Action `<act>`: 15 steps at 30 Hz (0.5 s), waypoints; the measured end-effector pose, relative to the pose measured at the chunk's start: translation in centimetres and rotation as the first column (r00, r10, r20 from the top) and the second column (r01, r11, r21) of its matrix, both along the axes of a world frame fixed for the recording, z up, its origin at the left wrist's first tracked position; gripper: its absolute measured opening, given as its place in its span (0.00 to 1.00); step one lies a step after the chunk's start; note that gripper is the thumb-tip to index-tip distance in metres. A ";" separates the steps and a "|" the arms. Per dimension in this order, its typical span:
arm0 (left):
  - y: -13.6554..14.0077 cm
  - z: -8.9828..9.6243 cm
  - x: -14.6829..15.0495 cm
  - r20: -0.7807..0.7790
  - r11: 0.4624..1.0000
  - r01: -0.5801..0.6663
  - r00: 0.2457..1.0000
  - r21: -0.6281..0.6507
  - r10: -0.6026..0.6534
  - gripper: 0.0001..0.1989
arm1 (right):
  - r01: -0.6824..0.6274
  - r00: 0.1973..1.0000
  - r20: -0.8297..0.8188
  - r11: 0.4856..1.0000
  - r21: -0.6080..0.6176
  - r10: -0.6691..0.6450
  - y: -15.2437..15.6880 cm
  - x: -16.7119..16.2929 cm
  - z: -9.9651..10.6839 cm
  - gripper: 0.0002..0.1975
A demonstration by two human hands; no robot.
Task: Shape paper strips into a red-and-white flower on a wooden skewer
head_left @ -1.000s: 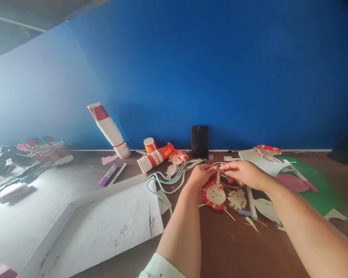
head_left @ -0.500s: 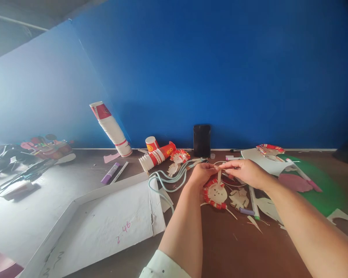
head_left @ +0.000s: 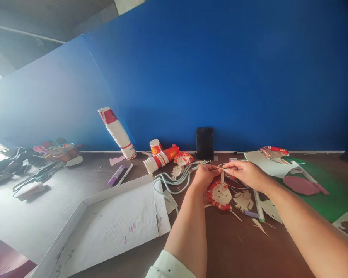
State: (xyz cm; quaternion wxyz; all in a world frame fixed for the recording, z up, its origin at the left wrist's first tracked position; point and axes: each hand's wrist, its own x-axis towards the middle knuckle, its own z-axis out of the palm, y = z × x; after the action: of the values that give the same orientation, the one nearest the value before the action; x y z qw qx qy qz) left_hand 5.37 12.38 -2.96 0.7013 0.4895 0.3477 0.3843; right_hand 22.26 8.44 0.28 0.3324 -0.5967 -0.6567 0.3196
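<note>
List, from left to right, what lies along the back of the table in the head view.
Leaning cup stack → small upright cup → lying cup stack → black phone → white paper sheet → green sheet.

the round cut-out (head_left: 219, 194) looks like thin paper, matt cream with a red printed rim. the table (head_left: 226, 247) is smooth brown wood with a weak shine. the flat box (head_left: 110, 227) is rough white cardboard. the stacked cups (head_left: 118, 133) are glossy printed paper. the phone (head_left: 204, 143) has a black glossy face.
</note>
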 end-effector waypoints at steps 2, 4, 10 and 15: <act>0.1 -0.1 0.0 -0.033 1.000 -0.013 0.999 0.008 0.013 0.16 | 0.037 0.997 0.067 0.999 0.007 -0.037 0.0 -0.1 -0.2 0.18; 0.1 -0.2 0.0 -0.067 1.000 -0.024 0.997 0.016 0.025 0.14 | 0.044 0.989 0.142 0.999 0.027 -0.047 0.0 -0.2 -0.2 0.17; 0.1 -0.2 0.0 -0.093 0.999 -0.021 0.995 0.028 0.023 0.12 | 0.047 0.960 0.266 0.989 0.139 -0.083 -0.1 -0.4 -0.3 0.14; -0.2 0.2 -0.1 -0.050 1.000 -0.012 0.999 -0.024 0.010 0.15 | 0.042 0.925 0.357 0.968 0.246 -0.131 -0.1 -0.3 -1.0 0.12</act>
State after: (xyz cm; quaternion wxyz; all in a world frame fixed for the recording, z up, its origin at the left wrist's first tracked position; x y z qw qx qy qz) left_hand 5.27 12.20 -2.75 0.6961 0.4885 0.3723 0.3717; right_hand 21.93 8.38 -0.76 0.2841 -0.6315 -0.7136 0.1066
